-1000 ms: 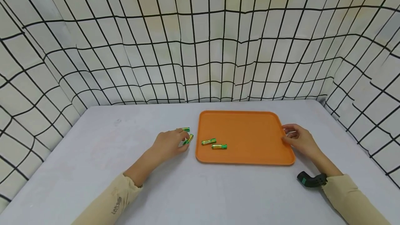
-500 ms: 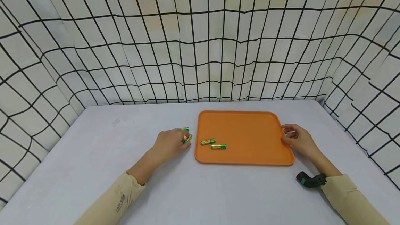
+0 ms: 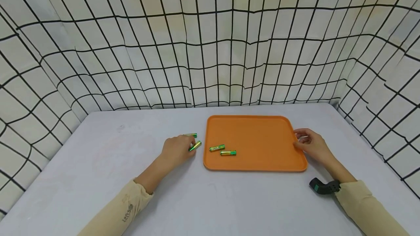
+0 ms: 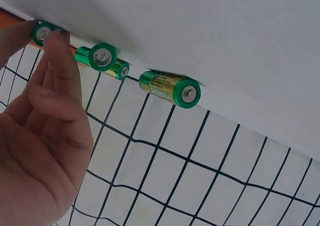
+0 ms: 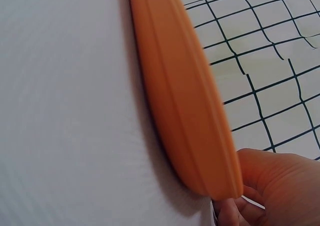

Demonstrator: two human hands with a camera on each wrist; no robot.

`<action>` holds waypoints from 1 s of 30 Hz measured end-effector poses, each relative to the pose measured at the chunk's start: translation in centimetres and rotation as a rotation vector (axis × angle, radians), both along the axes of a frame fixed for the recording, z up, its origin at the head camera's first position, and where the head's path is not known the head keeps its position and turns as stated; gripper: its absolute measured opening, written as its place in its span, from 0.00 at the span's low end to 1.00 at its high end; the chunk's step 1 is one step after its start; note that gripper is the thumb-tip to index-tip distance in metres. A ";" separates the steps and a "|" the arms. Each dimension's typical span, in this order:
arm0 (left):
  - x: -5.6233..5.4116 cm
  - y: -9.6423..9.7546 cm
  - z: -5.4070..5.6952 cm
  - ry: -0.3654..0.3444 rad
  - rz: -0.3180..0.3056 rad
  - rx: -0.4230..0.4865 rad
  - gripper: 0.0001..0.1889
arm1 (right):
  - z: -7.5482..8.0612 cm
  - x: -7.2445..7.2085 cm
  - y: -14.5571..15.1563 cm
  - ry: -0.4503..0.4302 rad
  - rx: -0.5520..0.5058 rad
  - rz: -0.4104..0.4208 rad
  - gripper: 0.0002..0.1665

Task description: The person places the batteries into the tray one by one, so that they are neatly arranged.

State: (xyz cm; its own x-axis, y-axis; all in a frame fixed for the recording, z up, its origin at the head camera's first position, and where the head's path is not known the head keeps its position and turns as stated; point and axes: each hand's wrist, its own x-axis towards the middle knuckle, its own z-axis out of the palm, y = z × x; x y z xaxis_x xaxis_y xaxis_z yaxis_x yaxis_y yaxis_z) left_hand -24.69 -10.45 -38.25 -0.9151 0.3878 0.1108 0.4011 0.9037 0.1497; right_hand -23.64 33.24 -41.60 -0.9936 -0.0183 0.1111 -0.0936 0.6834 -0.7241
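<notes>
And here's the left hand (image 3: 178, 149), thumb and fingers pinching a shiny green-and-gold cylindrical battery (image 3: 195, 145), just off the left edge of the flat orange rectangular tray (image 3: 262, 130) with rounded corners. Over on the tray's right side, the right hand (image 3: 313, 146) has its rim gripped between thumb and fingers.

Now the lettering! The left wrist view gives us a loose green-and-gold battery (image 4: 170, 88), lying to the left of the tray, and there it is in pale capitals along the side: GREENCELL. Smaller print on the gold band beside it is too tiny to call. Next to that one, two more green-ended batteries, one in front (image 4: 102, 57) and one partly hidden behind it (image 4: 120, 70), no words legible on either.

On the tray itself, near its left edge, two green-and-gold batteries lie just beside each other, one slightly slanted (image 3: 217, 148), one almost level (image 3: 228, 153); markings there are too small to read.

Writing on the beige left sleeve (image 3: 115, 214) too: dark letters, seemingly starting "Let's", the rest unclear. In front of the tray's right corner, a black curved device (image 3: 323, 187) sits at the right wrist, above the white-covered counter (image 3: 229, 199).
</notes>
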 end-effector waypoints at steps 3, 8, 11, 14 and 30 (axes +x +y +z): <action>0.0 0.1 0.0 -0.006 0.000 0.005 0.04 | 0.0 0.0 0.0 0.005 -0.003 0.001 0.27; 0.0 0.1 0.0 0.009 -0.012 -0.002 0.04 | 0.1 0.0 0.0 -0.007 -0.008 0.000 0.28; 0.1 0.1 0.0 0.028 -0.023 -0.005 0.04 | 0.1 -0.1 -0.1 -0.009 -0.006 0.000 0.28; 0.1 0.2 0.0 0.042 -0.032 -0.004 0.05 | 0.1 -0.1 -0.1 -0.007 0.001 0.000 0.28; 0.1 -0.1 0.9 0.186 -0.080 0.012 0.07 | 0.0 0.0 -0.1 -0.014 -0.002 -0.003 0.28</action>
State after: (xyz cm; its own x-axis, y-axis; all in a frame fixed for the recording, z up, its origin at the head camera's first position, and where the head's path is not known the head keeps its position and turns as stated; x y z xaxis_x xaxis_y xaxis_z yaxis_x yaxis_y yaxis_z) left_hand -24.60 -10.56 -37.33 -0.8447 0.4559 0.2805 0.4932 0.8665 0.0769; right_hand -23.69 33.13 -41.59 -0.9951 -0.0156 0.0977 -0.0821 0.6820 -0.7267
